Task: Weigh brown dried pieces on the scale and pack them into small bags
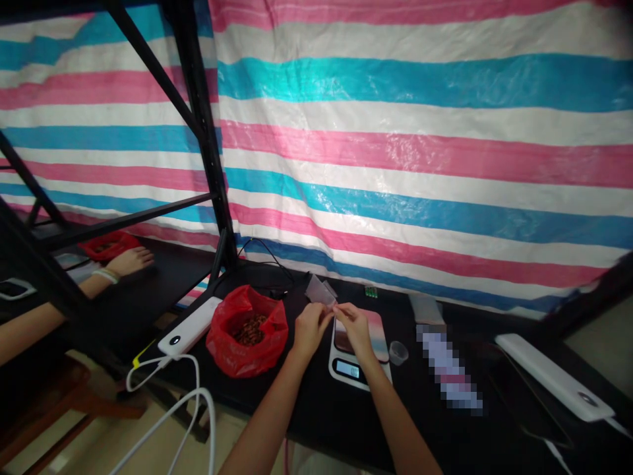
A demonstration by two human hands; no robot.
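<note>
Both hands meet at the middle of the black table, fingertips pinched on a small clear plastic bag [320, 291]. My left hand [312, 323] holds its near left part, closed. My right hand [353, 323] pinches the same bag from the right, above a white kitchen scale [337, 369] with a lit display. The scale's shiny plate reflects the striped sheet. To the left, a red plastic bag [221, 343] stands open with brown beans or nuts [251, 330] inside. A small clear cup [398, 353] sits just right of the scale.
A white power bank [190, 326] with white cables lies at left, another [556, 379] at right beside a dark phone [527, 396]. Green batteries [370, 291] and clear bags [426, 309] lie at the back. Beyond the black frame [198, 119], another person's hand [129, 261] rests near a red bag.
</note>
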